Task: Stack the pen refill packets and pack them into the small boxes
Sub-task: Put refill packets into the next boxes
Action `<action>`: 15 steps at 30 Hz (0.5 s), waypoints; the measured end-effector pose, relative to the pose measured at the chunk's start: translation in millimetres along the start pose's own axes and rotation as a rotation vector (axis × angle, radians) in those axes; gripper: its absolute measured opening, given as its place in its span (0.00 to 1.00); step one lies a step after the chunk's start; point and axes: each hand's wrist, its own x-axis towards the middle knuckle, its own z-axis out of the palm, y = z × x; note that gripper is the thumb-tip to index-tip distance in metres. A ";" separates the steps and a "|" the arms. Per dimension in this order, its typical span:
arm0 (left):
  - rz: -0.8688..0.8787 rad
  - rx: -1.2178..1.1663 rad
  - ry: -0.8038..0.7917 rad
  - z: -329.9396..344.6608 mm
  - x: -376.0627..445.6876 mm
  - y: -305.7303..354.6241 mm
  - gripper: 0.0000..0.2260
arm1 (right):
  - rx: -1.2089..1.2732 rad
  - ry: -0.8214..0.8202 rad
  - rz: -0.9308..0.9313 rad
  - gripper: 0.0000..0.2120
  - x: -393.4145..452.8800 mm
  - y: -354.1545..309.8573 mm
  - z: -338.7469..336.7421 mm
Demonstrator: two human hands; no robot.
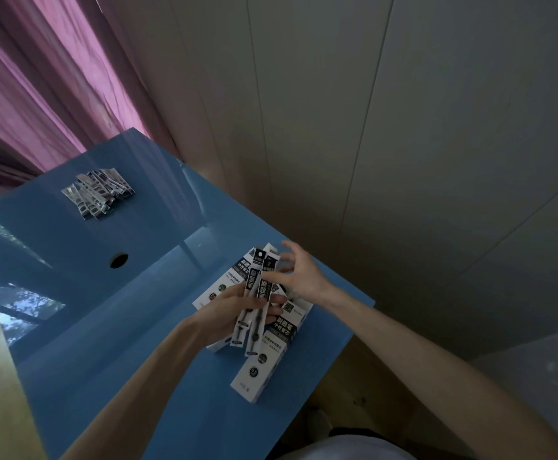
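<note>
We hold a small sheaf of pen refill packets (254, 307) in our left hand (224, 313), fingers curled round their lower half; the packets stand roughly along the near-far line, their printed tops fanned out at the far end and not yet squared; our right hand (299, 273) sits at those far tips with fingers spread and loosely bent, touching or just about touching the top edges, though we cannot tell whether it pinches any of them.

Beneath both hands lie the small boxes (264, 363) on the blue table (112, 343), near its right edge; the nearest box runs with its long axis close to that of the held packets, so we judge little turning is needed to slide them in; which box end is open we cannot tell.

The remaining loose packets (98, 192) lie well apart, far and to the left; the left hand would be nearer to them, but it is occupied.
</note>
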 end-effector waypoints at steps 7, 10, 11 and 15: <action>-0.014 0.118 -0.018 6.7 9.5 9.3 0.16 | 0.239 -0.169 0.089 0.14 -7.4 0.8 -10.1; -0.061 0.062 -0.035 10.2 12.6 14.4 0.16 | 0.235 -0.144 -0.014 0.12 -1.1 4.4 -7.8; -0.073 0.066 -0.045 10.8 13.9 16.3 0.16 | 0.240 -0.132 -0.045 0.12 1.5 5.6 -7.1; -0.117 0.078 -0.030 12.5 18.2 24.2 0.16 | 0.303 -0.106 -0.078 0.11 5.1 6.8 -6.8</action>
